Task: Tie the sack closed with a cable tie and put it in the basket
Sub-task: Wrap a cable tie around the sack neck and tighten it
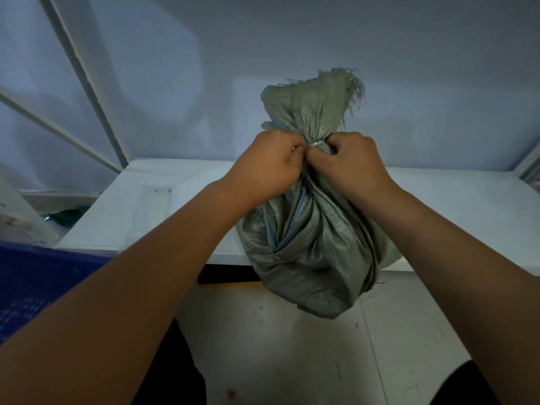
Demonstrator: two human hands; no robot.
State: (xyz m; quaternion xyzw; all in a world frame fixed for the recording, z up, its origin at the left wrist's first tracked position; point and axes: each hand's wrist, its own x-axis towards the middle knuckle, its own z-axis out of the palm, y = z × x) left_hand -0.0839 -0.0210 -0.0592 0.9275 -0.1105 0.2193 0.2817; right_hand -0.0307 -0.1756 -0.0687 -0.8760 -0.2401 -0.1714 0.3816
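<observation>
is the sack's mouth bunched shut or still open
Bunched shut. The sack narrows to a tight neck where a pale cable tie circles it, between the left hand and right hand; frayed top flares above.

- Wall [321, 39]: plain, pale blue-grey, in dim light
- Ledge [152, 206]: white, runs along the foot of the wall
- Frame [84, 77]: pale bars slant across the left side, panes between them
- Floor [292, 346]: light, speckled with small marks
- Dark strip with a yellow edge [228, 280] under the ledge
</observation>
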